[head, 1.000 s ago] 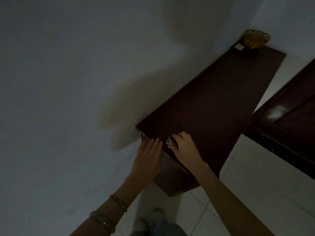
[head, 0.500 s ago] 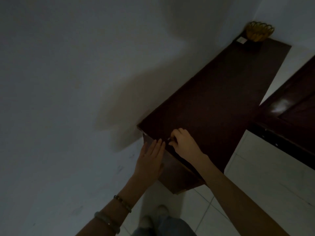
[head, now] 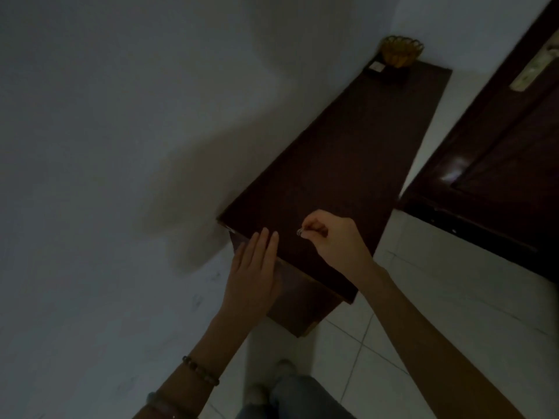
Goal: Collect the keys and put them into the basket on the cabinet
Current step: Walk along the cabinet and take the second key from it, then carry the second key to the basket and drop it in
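Observation:
A long dark brown cabinet (head: 341, 164) runs along the white wall. At its far end stands a small amber basket (head: 399, 52). My right hand (head: 335, 240) hovers over the near end of the cabinet top, its fingers pinched on a small silvery key ring (head: 299, 232); most of the keys are hidden by the fingers. My left hand (head: 257, 267) lies flat with straight fingers on the cabinet's near corner, holding nothing.
A small dark box with a white label (head: 378, 68) sits beside the basket. A dark wooden door (head: 499, 164) with a metal handle (head: 535, 68) stands to the right. White floor tiles (head: 438, 297) lie below, with my feet near the bottom edge.
My right hand has closed on the key ring and lifted it slightly off the cabinet top, moving a little to the right. The left hand stays flat at the corner.

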Tool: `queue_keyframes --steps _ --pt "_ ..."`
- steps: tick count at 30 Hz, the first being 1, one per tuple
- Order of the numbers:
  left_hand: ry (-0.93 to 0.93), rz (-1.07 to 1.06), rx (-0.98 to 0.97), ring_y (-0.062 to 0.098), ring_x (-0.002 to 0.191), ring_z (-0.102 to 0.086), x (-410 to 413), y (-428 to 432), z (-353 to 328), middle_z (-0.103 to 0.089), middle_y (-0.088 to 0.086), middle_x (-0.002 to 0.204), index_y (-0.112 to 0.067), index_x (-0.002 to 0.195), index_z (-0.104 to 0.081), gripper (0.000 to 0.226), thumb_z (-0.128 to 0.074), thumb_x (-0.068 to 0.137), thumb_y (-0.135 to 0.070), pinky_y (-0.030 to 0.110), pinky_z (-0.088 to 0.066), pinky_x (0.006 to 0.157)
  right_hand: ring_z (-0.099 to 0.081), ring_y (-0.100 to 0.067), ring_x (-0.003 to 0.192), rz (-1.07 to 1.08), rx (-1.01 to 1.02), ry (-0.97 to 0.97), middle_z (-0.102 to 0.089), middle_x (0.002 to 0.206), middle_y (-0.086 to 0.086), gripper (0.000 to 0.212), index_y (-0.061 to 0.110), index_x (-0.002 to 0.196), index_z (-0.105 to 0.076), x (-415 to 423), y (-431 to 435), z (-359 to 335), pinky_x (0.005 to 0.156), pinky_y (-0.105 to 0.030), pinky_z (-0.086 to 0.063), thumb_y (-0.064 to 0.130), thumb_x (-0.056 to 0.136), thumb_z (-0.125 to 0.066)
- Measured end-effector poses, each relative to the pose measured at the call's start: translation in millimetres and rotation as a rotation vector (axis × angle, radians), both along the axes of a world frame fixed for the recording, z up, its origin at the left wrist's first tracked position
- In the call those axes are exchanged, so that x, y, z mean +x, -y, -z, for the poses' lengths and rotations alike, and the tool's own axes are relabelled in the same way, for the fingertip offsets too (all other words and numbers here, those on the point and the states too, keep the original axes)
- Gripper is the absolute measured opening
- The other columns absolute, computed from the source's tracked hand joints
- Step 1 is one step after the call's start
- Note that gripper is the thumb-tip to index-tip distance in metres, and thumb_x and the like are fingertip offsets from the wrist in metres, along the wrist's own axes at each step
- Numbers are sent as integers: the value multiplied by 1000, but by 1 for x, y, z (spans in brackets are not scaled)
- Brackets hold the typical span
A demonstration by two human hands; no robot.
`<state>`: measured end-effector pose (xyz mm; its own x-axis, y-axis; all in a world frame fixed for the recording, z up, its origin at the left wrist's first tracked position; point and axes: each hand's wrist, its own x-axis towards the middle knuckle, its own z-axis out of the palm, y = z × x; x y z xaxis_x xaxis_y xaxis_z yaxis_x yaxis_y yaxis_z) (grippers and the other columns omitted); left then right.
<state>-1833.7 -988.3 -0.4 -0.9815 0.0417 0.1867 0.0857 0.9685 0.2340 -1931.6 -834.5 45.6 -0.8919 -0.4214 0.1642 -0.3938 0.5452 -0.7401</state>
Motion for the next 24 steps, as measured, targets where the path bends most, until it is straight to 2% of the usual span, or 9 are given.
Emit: queue_keyframes --steps 4,10,14,16,20,24 --pt "-41 34 1 37 132 -35 -1 -22 -10 -39 23 142 0 138 -33 67 -65 83 -21 54 -29 107 -56 4 67 65 -20 -66 -62 76 7 9 12 86 -65 15 -31 -17 67 -2 -44 7 79 -67" --pt "-123 142 -47 34 128 -42 -8 -81 -23 -46 21 138 -1 135 -39 72 -71 75 -25 51 -30 105 -54 7 66 222 -28 -87 -60 73 9 9 16 84 -65 22 -100 -24 65 0 -40 10 78 -68" --pt "-184 206 -23 34 128 -42 -20 -136 -28 -46 21 138 -2 135 -40 61 -56 83 -30 52 -30 105 -54 10 58 298 -53 -63 -61 69 7 10 15 83 -66 24 -161 -20 60 -1 -41 7 77 -69" --pt "-191 225 -30 34 128 -43 -28 -171 -28 -47 21 137 -1 134 -41 59 -52 84 -31 52 -32 104 -56 7 54 332 -71 -19 -62 67 7 10 16 81 -65 24 -197 -18 58 -6 -45 8 77 -69" --pt "-171 241 14 35 129 -41 -37 -251 -25 -44 22 139 0 135 -40 63 -64 80 -23 53 -32 105 -58 -5 58 354 -75 3 -71 78 -8 8 13 84 -65 19 -278 -15 61 -23 -52 8 79 -67" --pt "-138 246 44 34 130 -39 -49 -326 -24 -43 22 140 0 135 -40 71 -71 76 -24 54 -32 105 -57 -1 62 371 -32 -44 -71 79 -4 13 14 86 -67 6 -359 -14 63 -5 -45 4 79 -66"
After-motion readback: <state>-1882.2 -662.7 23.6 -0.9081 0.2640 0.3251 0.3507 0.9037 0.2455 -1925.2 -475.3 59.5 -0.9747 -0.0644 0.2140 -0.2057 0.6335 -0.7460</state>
